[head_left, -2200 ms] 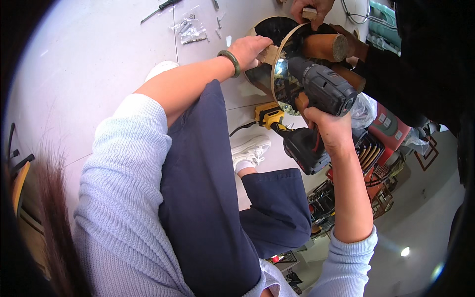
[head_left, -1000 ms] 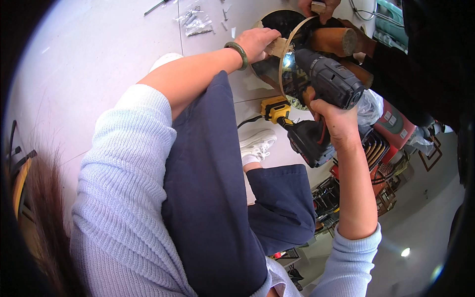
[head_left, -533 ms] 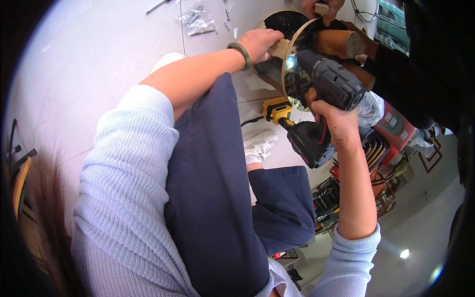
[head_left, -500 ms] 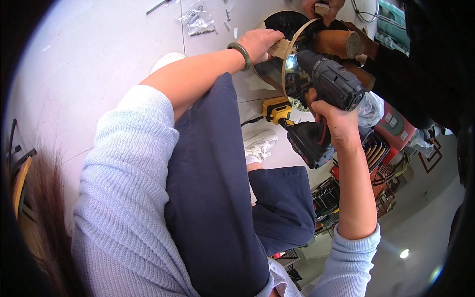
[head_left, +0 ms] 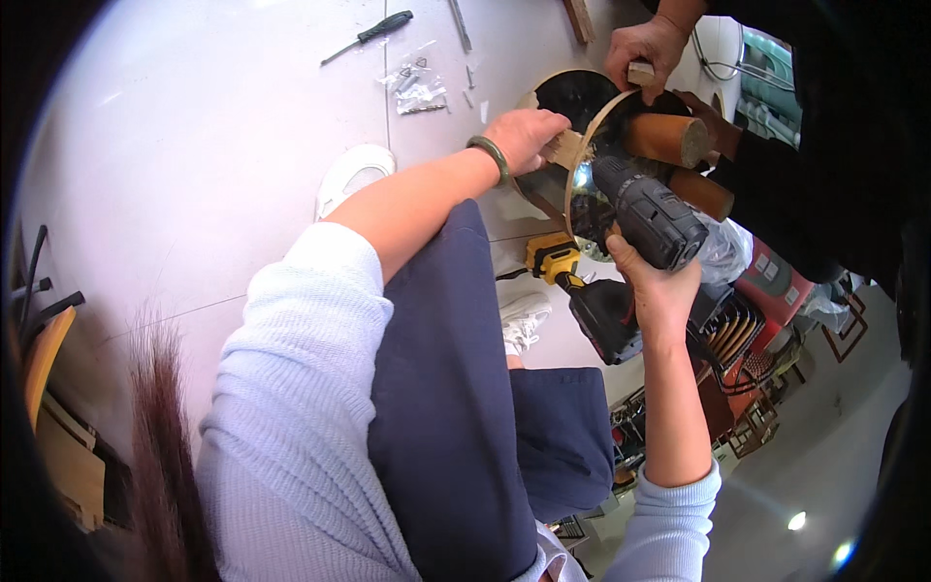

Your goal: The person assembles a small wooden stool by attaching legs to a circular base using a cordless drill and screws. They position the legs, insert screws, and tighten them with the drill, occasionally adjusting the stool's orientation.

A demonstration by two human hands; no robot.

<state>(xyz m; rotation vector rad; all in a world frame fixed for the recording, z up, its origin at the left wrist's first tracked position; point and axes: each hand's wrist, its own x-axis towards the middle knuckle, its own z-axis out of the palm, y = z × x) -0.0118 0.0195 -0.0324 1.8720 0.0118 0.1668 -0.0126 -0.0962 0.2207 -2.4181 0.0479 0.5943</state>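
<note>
My right hand (head_left: 661,283) is wrapped round the grip of a black cordless drill (head_left: 661,225), its work light lit. The drill's nose points at the glossy dark face of a round panel (head_left: 588,199) standing on edge; its tip is hard to make out. My left hand (head_left: 529,138), a green bangle at its wrist, is closed on a pale wooden block (head_left: 565,147) between this panel and a second dark round panel (head_left: 572,95). Thick round wooden legs (head_left: 664,139) stick out on the drill's side. Another person's hand (head_left: 648,50) holds a wooden piece at the panel's top edge.
On the tiled floor lie a screwdriver (head_left: 373,35), a small plastic bag of hardware (head_left: 417,85) and loose screws. A yellow-and-black power tool (head_left: 553,257) sits below the panels. A red container (head_left: 768,281) and stacked racks stand at the right.
The view has shifted, so the floor items sit lower and the whole screwdriver shows. Both my hands keep their holds, and the drill stays against or close to the panel.
</note>
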